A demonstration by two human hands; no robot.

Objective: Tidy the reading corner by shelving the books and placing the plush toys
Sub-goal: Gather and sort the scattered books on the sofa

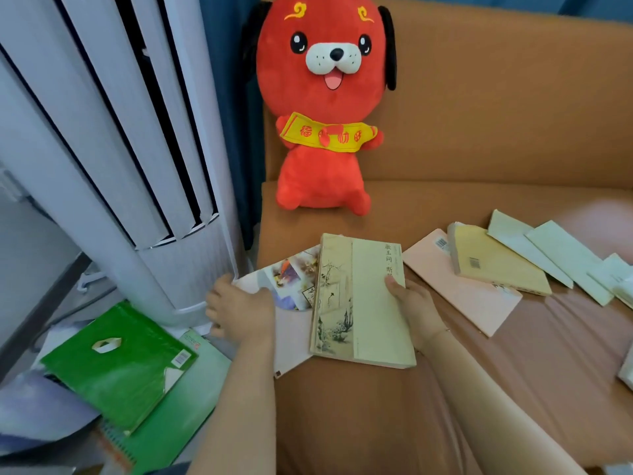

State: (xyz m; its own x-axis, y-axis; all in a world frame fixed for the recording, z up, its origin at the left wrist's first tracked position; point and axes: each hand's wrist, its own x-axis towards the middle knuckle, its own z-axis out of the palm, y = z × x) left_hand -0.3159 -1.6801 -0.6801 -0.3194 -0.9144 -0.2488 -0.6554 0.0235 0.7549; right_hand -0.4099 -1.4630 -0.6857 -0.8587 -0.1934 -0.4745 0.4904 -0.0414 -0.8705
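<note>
Head view: hands, left [239,308] and right [412,305], grip overlapping books, lower cover [291,279] half hidden.

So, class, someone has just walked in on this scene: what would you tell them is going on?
A person is gathering books on an orange sofa. The right hand grips a cream book with ink paintings; the left hand holds an illustrated pink book lying partly beneath it. A red plush dog sits against the sofa back. More books lie spread to the right, and a green book lies on the floor.
</note>
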